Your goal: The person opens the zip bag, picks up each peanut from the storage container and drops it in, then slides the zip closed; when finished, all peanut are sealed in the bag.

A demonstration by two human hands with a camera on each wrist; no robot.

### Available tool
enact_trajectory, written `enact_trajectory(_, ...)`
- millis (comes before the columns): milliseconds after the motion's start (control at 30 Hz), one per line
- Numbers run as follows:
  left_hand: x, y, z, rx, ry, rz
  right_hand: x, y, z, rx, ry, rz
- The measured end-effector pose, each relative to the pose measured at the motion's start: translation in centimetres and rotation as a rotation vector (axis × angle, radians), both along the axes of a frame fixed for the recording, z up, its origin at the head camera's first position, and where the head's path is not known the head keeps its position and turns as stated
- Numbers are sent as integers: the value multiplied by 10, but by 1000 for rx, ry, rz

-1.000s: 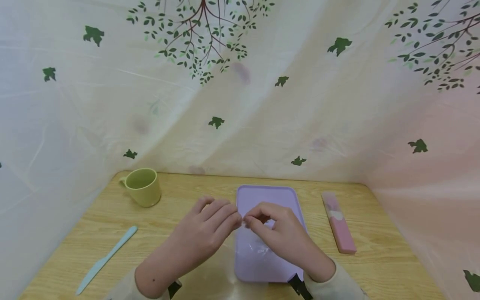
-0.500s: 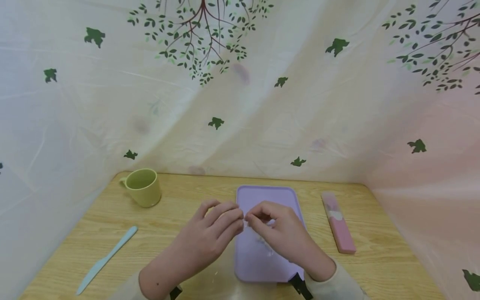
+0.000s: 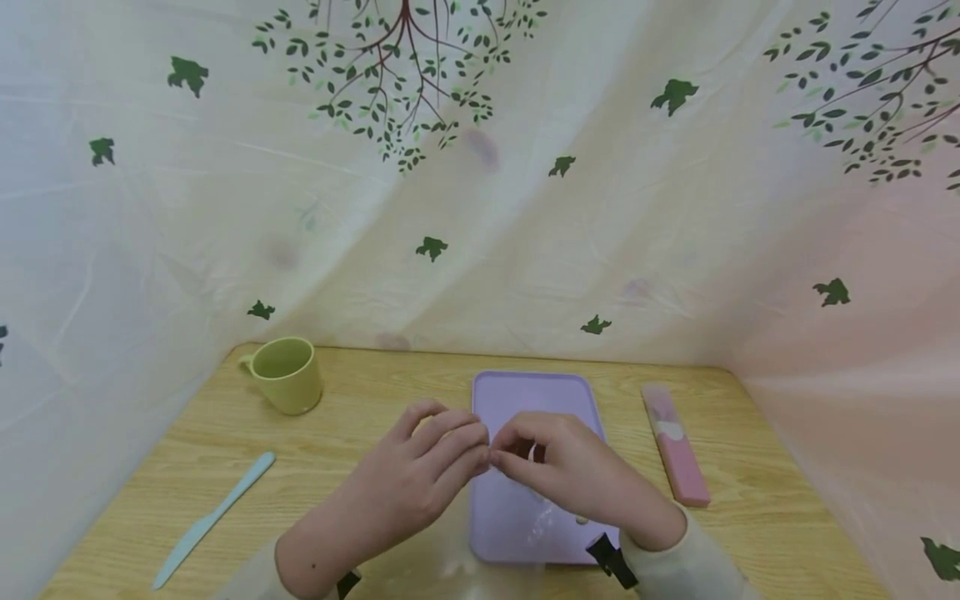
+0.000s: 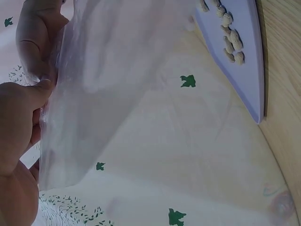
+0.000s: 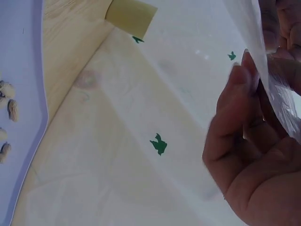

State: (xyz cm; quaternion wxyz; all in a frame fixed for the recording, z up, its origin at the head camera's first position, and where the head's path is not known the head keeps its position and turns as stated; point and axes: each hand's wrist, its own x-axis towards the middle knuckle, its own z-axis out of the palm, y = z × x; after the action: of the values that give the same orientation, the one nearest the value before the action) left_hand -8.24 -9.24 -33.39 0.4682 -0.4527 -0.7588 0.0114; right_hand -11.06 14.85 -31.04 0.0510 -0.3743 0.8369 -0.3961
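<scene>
A clear plastic bag (image 4: 103,113) hangs from my two hands, its film almost invisible in the head view. My left hand (image 3: 431,467) pinches the bag's upper edge between thumb and fingers. From the other side my right hand (image 3: 573,467) pinches the same edge with thumb and index finger, the fingertips of both hands meeting. Below them lies the purple tray (image 3: 517,392), partly covered by the right hand. Several unshelled peanuts (image 4: 233,40) rest on it, mostly hidden from the head view.
A yellow-green mug (image 3: 288,379) stands at the back left of the wooden table (image 3: 375,379). Nearer on that side lies a light blue knife (image 3: 213,517). To the right of the tray is a long pink case (image 3: 678,450). A leaf-printed curtain (image 3: 495,250) encloses the back and sides.
The right hand has shifted slightly down and its wrist to the right, uncovering a peanut on the tray. The left fingers have dropped a little. Both hands stay at the bag's edge.
</scene>
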Motion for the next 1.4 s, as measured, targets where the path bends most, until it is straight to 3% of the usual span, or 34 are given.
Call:
enact_trajectory(333, -3, -3, -5, -44, 1, -4, -2, -3, 2, 17, -55, -66)
enact_trajectory(500, -6, -3, -10, -53, 16, 8, 1, -7, -1, 35, 5, -115)
enact_trajectory(833, -6, -3, -16, -48, -47, 50, 3, -14, -7, 60, 81, -163)
enact_trajectory(967, -4, -1, -18, -50, -55, 29, 2, -13, -7, 72, 123, -242)
enact_trajectory(1167, 1, 1, -22, -40, -69, 13, -2, -7, -2, 70, 83, -293)
enact_trajectory(1400, 6, -1, -21, -62, -36, -9, -5, -2, 1, 123, 60, -356)
